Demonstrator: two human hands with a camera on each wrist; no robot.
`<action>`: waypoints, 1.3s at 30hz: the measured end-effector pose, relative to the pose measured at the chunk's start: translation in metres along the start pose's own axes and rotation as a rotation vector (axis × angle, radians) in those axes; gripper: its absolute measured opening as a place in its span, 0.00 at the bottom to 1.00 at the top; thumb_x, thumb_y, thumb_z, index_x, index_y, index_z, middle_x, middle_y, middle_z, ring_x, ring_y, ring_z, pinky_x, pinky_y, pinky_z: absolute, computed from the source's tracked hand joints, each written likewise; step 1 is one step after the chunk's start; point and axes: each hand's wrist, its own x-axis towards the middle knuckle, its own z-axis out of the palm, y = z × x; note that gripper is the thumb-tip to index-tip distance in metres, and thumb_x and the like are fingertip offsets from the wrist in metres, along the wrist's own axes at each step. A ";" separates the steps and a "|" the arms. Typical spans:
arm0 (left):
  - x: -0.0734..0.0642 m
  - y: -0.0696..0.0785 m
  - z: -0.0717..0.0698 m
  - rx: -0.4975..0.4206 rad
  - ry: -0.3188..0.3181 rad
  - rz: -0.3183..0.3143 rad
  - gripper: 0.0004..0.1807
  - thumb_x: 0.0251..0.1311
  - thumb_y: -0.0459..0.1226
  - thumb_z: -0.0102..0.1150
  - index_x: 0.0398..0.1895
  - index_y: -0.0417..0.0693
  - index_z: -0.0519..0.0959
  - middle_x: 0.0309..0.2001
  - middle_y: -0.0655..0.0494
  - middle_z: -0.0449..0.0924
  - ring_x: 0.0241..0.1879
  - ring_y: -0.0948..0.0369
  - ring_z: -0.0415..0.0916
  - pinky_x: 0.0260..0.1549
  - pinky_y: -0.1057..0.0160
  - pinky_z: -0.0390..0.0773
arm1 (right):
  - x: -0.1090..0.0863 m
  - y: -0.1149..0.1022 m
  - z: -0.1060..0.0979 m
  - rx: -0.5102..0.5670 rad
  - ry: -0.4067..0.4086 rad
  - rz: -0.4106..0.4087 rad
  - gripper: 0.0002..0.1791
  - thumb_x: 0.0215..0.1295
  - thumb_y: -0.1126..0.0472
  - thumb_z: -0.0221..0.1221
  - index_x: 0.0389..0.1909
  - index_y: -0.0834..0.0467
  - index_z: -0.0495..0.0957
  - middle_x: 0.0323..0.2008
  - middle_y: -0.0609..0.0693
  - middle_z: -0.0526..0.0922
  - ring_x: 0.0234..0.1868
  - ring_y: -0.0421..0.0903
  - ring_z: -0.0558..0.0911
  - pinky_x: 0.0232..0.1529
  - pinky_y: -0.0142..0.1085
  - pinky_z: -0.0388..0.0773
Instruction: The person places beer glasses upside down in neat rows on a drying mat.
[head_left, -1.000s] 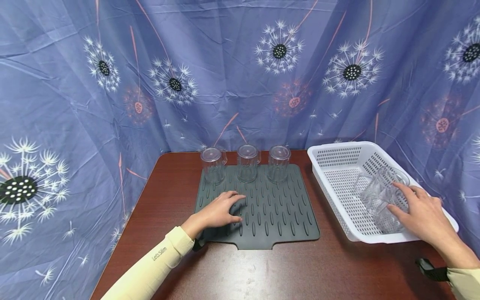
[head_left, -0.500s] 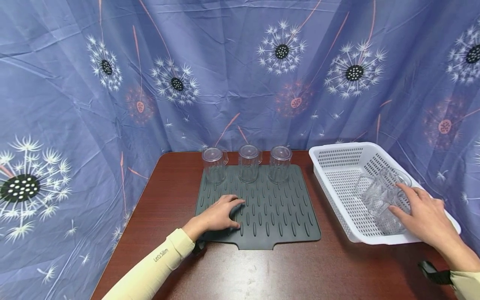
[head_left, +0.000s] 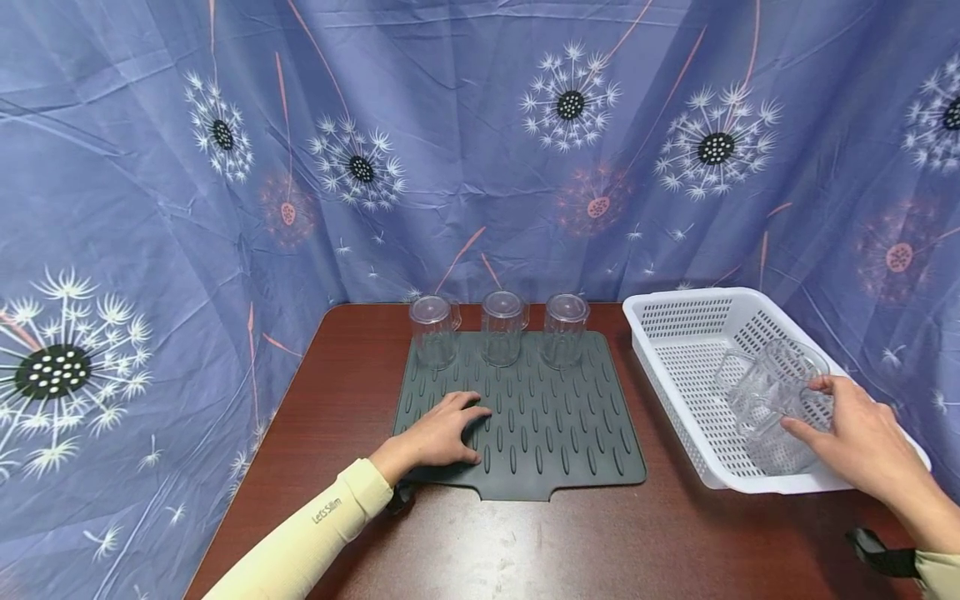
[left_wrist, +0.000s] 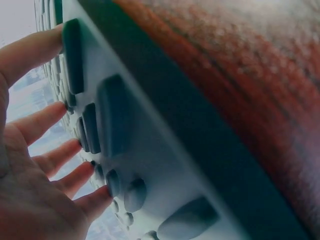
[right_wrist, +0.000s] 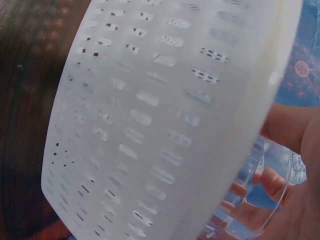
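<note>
My right hand (head_left: 862, 433) reaches over the near right rim of the white basket and grips a clear glass mug (head_left: 776, 446) lying in it. In the right wrist view, its fingers (right_wrist: 272, 185) show at the curved glass, partly behind the basket wall. Against that mug lies another clear glass mug (head_left: 772, 375), its handle to the left. My left hand (head_left: 442, 433) rests on the left part of the dark ribbed mat (head_left: 555, 450), fingers spread and holding nothing. Three glass mugs stand bottom up along the mat's back edge: left (head_left: 434, 333), middle (head_left: 502, 329) and right (head_left: 564, 332).
The white perforated basket (head_left: 675, 417) stands on the right of the brown table (head_left: 585, 542), beside the mat. A blue curtain (head_left: 465, 150) with dandelion prints hangs behind the table and along both sides.
My right hand's fingers have drawn in closer round the near mug in the basket. The left hand stays on the mat. The whole head view has shifted slightly.
</note>
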 end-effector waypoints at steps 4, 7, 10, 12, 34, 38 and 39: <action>-0.001 0.000 -0.001 -0.003 -0.005 -0.009 0.40 0.54 0.50 0.74 0.71 0.55 0.72 0.76 0.48 0.59 0.76 0.49 0.54 0.67 0.45 0.66 | 0.000 -0.004 -0.002 0.018 -0.024 0.004 0.36 0.59 0.53 0.70 0.58 0.71 0.65 0.54 0.74 0.71 0.49 0.73 0.71 0.46 0.63 0.62; -0.002 0.000 -0.001 -0.012 -0.010 -0.014 0.40 0.54 0.50 0.74 0.71 0.55 0.72 0.77 0.49 0.58 0.76 0.49 0.53 0.68 0.45 0.66 | 0.000 -0.009 -0.003 0.023 -0.041 0.003 0.37 0.60 0.52 0.70 0.58 0.70 0.65 0.54 0.73 0.71 0.50 0.72 0.72 0.45 0.62 0.64; -0.001 0.000 0.000 -0.018 -0.010 -0.016 0.40 0.54 0.49 0.74 0.71 0.55 0.72 0.77 0.49 0.58 0.76 0.50 0.53 0.68 0.45 0.66 | 0.000 -0.013 -0.006 0.026 -0.042 -0.008 0.36 0.60 0.52 0.70 0.58 0.70 0.65 0.54 0.72 0.72 0.49 0.71 0.73 0.44 0.61 0.64; -0.001 0.000 0.000 -0.021 -0.008 -0.014 0.40 0.53 0.49 0.74 0.71 0.55 0.72 0.76 0.49 0.58 0.76 0.50 0.53 0.67 0.45 0.67 | 0.001 -0.017 -0.008 0.026 -0.037 -0.015 0.35 0.60 0.52 0.70 0.58 0.69 0.66 0.53 0.71 0.72 0.47 0.69 0.74 0.42 0.58 0.65; -0.001 -0.002 0.000 -0.052 -0.013 -0.009 0.41 0.53 0.48 0.75 0.72 0.55 0.71 0.77 0.49 0.56 0.77 0.49 0.52 0.67 0.44 0.67 | 0.008 -0.050 -0.031 0.072 -0.078 0.087 0.40 0.65 0.47 0.67 0.64 0.67 0.60 0.60 0.72 0.67 0.49 0.74 0.74 0.32 0.51 0.72; -0.001 -0.002 0.001 -0.051 -0.008 -0.006 0.41 0.53 0.48 0.74 0.72 0.55 0.71 0.77 0.49 0.57 0.77 0.49 0.52 0.67 0.44 0.67 | 0.011 -0.054 -0.034 0.099 -0.071 0.097 0.41 0.65 0.48 0.67 0.66 0.66 0.59 0.60 0.72 0.68 0.50 0.73 0.74 0.31 0.37 0.69; -0.001 -0.002 0.002 -0.052 -0.008 -0.005 0.41 0.53 0.48 0.74 0.72 0.55 0.71 0.77 0.48 0.56 0.77 0.49 0.52 0.67 0.44 0.67 | 0.011 -0.054 -0.035 0.104 -0.070 0.099 0.41 0.65 0.48 0.67 0.66 0.66 0.58 0.60 0.72 0.68 0.50 0.73 0.74 0.30 0.33 0.67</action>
